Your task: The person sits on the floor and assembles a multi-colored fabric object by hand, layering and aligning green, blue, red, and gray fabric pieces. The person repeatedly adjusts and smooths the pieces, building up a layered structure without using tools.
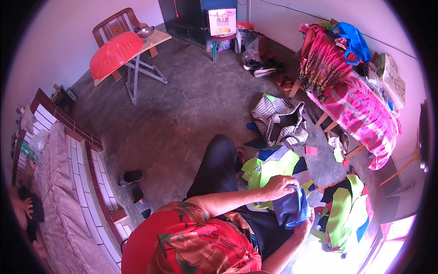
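A piece of blue cloth [290, 208] is stretched between my two hands above my lap. My left hand [279, 187] pinches its upper edge, fingers closed. At its lower right side my right hand [306, 224] grips the cloth, with part of the fingers hidden by it. Just beyond lies a heap of lime-green, grey and blue cloth pieces [273, 166] on the floor. To the right is a second heap of lime-green, black and red cloth pieces [345, 205]. A checked cloth bag [280, 119] sits open behind the first heap.
A folding table [150, 43] with a red plastic cover [116, 52] stands far left. Along the right wall, a bench carries pink checked cloth [360, 107] and a blue bag [352, 41]. Shoes [132, 177] lie on the floor at left. Another person [27, 210] is at the left edge.
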`<state>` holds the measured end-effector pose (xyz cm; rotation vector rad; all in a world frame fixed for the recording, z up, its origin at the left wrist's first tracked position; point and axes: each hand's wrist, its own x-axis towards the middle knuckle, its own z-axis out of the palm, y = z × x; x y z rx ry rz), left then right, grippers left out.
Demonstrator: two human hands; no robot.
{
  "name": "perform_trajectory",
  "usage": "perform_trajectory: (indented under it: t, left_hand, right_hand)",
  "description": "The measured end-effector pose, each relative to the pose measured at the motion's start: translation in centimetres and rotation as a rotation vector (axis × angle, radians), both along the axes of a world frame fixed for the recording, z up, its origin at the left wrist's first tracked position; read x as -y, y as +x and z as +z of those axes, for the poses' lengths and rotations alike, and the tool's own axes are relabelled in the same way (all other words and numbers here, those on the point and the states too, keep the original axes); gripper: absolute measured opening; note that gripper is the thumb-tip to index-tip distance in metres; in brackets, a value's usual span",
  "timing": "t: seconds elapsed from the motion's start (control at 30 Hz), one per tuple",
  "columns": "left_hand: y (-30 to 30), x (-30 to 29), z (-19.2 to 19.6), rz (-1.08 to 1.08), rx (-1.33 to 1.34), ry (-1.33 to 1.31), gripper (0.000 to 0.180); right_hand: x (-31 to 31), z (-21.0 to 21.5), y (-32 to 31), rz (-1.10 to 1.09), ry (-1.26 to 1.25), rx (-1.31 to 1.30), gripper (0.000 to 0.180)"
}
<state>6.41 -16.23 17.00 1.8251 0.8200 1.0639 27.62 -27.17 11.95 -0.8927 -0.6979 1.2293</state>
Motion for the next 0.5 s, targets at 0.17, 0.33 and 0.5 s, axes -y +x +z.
perform_trajectory:
  t: [0.17,0.33,0.5]
  left_hand:
    - [-0.6,0.5,1.1,0.064,0.173,-0.005,0.016]
    - [-0.7,-0.8,1.1,-0.008,0.232,-0.231,0.017]
    - [1.3,-2.8,-0.2,-0.063,0.294,-0.329,0.017]
  right_hand:
    - [0.6,-0.6,-0.6,-0.031,-0.071,0.088,0.019]
    - [0.6,2.3,-1.9,0.006,-0.047,0.082,0.019]
    - [-0.1,-2.1,1.7,-0.342,-0.205,0.158,0.047]
